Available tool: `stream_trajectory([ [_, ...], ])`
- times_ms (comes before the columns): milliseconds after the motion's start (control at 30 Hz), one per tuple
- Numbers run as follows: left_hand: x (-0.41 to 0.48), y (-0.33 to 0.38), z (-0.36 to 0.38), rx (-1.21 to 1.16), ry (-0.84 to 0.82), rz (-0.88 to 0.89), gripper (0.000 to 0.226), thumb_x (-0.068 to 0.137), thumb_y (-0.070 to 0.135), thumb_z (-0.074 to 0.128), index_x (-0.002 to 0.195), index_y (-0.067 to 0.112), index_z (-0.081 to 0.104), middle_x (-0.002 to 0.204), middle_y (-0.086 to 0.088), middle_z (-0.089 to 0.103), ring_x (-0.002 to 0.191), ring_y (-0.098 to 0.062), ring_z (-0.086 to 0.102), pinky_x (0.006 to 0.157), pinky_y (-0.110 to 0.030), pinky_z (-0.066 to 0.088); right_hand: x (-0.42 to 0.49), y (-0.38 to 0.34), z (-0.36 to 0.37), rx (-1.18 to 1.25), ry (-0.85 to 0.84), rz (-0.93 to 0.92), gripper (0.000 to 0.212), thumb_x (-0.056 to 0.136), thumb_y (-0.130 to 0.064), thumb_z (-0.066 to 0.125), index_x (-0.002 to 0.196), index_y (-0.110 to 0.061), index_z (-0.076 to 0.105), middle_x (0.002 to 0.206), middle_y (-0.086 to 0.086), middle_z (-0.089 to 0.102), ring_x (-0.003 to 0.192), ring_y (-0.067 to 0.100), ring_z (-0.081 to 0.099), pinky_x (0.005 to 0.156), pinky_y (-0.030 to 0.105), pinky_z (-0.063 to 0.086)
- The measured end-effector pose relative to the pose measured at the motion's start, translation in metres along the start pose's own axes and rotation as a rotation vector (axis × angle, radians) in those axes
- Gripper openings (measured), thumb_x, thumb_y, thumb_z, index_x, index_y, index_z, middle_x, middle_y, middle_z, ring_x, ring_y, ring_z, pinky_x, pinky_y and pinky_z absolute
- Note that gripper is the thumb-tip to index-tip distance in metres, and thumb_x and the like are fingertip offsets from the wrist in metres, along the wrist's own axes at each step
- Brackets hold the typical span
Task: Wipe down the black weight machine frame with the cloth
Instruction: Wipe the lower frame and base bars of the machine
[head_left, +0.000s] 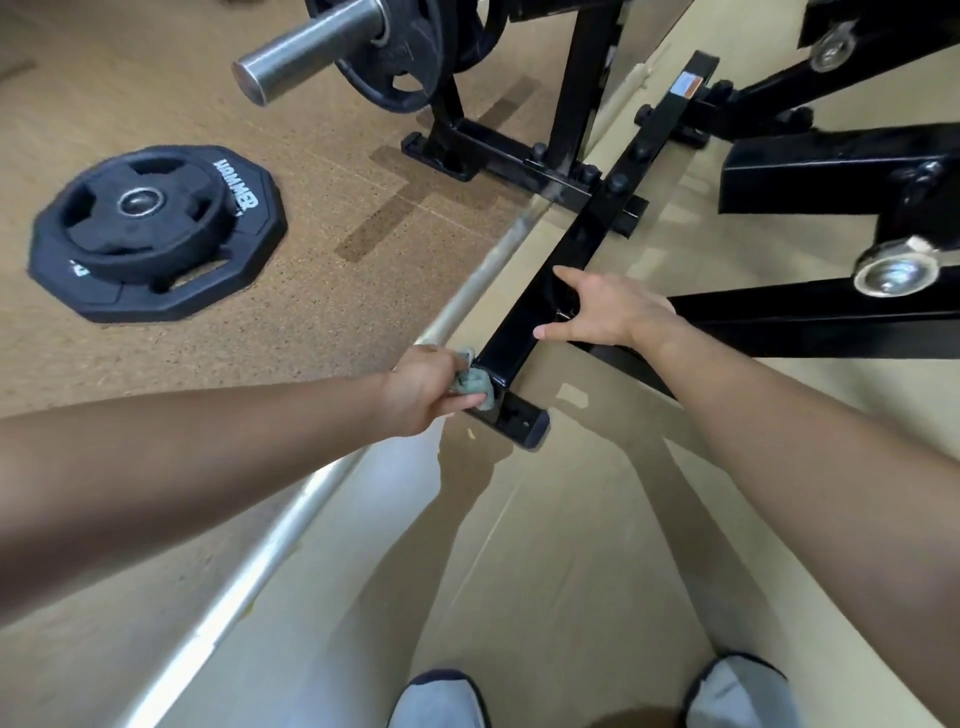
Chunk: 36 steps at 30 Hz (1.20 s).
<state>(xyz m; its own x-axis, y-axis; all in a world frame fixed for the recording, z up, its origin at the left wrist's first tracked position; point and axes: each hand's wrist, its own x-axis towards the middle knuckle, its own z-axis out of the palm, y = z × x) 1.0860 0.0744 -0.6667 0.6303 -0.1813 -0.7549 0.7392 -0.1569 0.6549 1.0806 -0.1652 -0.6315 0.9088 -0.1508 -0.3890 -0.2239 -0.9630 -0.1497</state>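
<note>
The black weight machine frame has a long floor beam (587, 234) that runs from the upper right down to a foot plate (519, 421) near the middle of the view. My left hand (421, 389) is shut on a bunched grey-green cloth (470, 382) and presses it against the left side of the beam's near end, just above the foot plate. My right hand (608, 309) rests flat on top of the beam a little farther up, fingers spread, holding nothing.
Two stacked black weight plates (156, 228) lie on the cork-like floor at the left. A steel bar sleeve (311, 54) with loaded plates (400, 52) juts out at the top. A metal floor strip (311, 499) runs diagonally. More frame arms (831, 171) fill the right. My feet (447, 699) are at the bottom.
</note>
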Motion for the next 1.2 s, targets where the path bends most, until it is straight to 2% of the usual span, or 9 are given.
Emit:
stream_trajectory([
  [200,0.007,-0.014,0.005,-0.043,0.061,0.018,0.006,0.103,0.009,0.055,0.108,0.011,0.057,0.117,-0.012,0.057,0.069,-0.028,0.074,0.076,-0.041,0.062,-0.001,0.001,0.002,-0.052,0.024,-0.02,0.102,0.08,-0.08,0.058,0.16,-0.033,0.017,0.144,0.004,0.056,0.129,0.029,0.054,0.088,0.041,0.051],
  [367,0.012,-0.019,0.011,-0.015,0.082,0.003,0.007,0.103,0.003,0.048,0.102,0.006,0.054,0.108,-0.02,0.058,0.08,-0.038,0.071,0.059,-0.036,0.063,0.004,0.006,0.005,-0.067,0.059,-0.029,0.102,0.078,-0.081,0.059,0.159,-0.032,0.021,0.133,0.005,0.063,0.121,0.03,0.059,0.079,0.039,0.051],
  [500,0.02,-0.022,0.01,0.064,0.057,-0.028,0.016,0.103,0.003,0.046,0.116,0.001,0.054,0.112,-0.024,0.061,0.079,-0.038,0.073,0.06,-0.039,0.064,0.008,0.007,0.005,-0.012,0.074,-0.046,0.103,0.075,-0.079,0.065,0.158,-0.032,0.024,0.14,0.006,0.059,0.126,0.031,0.057,0.086,0.04,0.05],
  [600,0.023,-0.024,0.01,0.059,0.06,-0.04,0.016,0.103,0.003,0.048,0.118,0.0,0.054,0.115,-0.024,0.06,0.08,-0.037,0.072,0.05,-0.034,0.061,0.008,0.006,0.003,0.026,0.066,-0.043,0.104,0.074,-0.077,0.068,0.157,-0.033,0.025,0.141,0.006,0.059,0.126,0.032,0.057,0.088,0.041,0.05],
  [700,0.023,-0.022,0.01,0.063,0.021,-0.048,0.008,0.104,0.004,0.047,0.107,0.001,0.054,0.112,-0.026,0.062,0.083,-0.038,0.073,0.055,-0.035,0.063,0.005,0.005,0.002,0.022,0.075,-0.045,0.102,0.075,-0.076,0.068,0.157,-0.033,0.025,0.141,0.007,0.059,0.125,0.033,0.057,0.087,0.042,0.049],
  [833,0.025,-0.02,0.002,0.046,-0.001,-0.054,0.021,0.102,0.007,0.05,0.119,-0.001,0.058,0.115,-0.024,0.066,0.084,-0.034,0.075,0.062,-0.034,0.064,0.002,0.005,0.005,0.011,0.072,-0.052,0.101,0.077,-0.076,0.066,0.158,-0.032,0.024,0.143,0.007,0.057,0.127,0.033,0.055,0.09,0.042,0.048],
  [1033,0.024,0.01,0.0,0.08,0.1,0.125,0.005,0.088,0.006,0.061,0.084,0.009,0.063,0.091,-0.014,0.06,0.081,-0.031,0.067,0.056,-0.034,0.063,0.0,0.004,0.0,0.006,0.065,-0.056,0.1,0.079,-0.075,0.064,0.159,-0.031,0.022,0.145,0.006,0.055,0.13,0.031,0.053,0.093,0.039,0.047],
  [1133,0.027,0.024,-0.004,0.112,0.074,0.261,0.005,0.088,0.002,0.062,0.086,0.006,0.063,0.079,-0.014,0.062,0.066,-0.027,0.064,0.068,-0.043,0.063,-0.002,0.003,0.002,0.005,0.053,-0.048,0.101,0.078,-0.077,0.063,0.159,-0.032,0.022,0.146,0.006,0.054,0.13,0.03,0.053,0.093,0.04,0.049],
  [1200,0.027,0.028,-0.001,0.144,0.005,0.31,0.002,0.092,0.001,0.064,0.094,0.001,0.065,0.076,-0.016,0.068,0.055,-0.021,0.065,0.057,-0.031,0.061,-0.001,0.002,0.002,0.008,0.045,-0.047,0.102,0.077,-0.077,0.065,0.158,-0.033,0.023,0.146,0.006,0.055,0.13,0.031,0.053,0.094,0.041,0.049],
])
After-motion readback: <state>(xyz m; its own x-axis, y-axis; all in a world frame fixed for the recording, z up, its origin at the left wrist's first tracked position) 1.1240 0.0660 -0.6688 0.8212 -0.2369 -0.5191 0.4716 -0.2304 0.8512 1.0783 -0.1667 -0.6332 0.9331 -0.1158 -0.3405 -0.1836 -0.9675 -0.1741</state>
